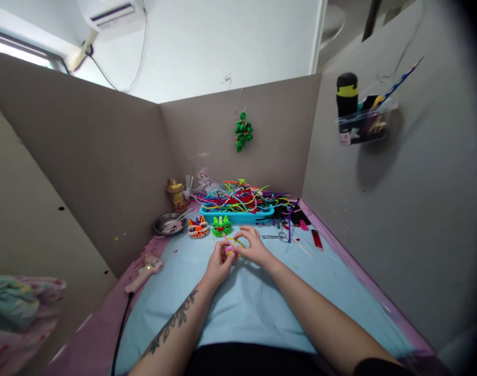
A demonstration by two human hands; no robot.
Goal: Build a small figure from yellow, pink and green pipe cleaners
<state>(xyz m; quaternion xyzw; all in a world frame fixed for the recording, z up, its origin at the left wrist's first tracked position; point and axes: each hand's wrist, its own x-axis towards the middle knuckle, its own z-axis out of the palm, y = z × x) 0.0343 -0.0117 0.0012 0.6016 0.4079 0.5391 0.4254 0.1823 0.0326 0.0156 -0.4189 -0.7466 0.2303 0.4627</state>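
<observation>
Between both hands, just above the blue-covered table, is a small pink pipe-cleaner piece with a pink end sticking up and a yellow strand curving to its right. My left hand is closed on the pink part, fingers pinched around it. At its right side, my right hand is closed with thumb and fingertips at the yellow pipe cleaner. The fingers cover much of the piece. Just beyond the hands sit a green pipe-cleaner animal head and an orange-and-white one.
Behind them stands a blue tray heaped with many-coloured pipe cleaners. Scissors lie right of the hands, a red strip farther right. A metal bowl and a corded glue gun are at left. Partitions enclose the table.
</observation>
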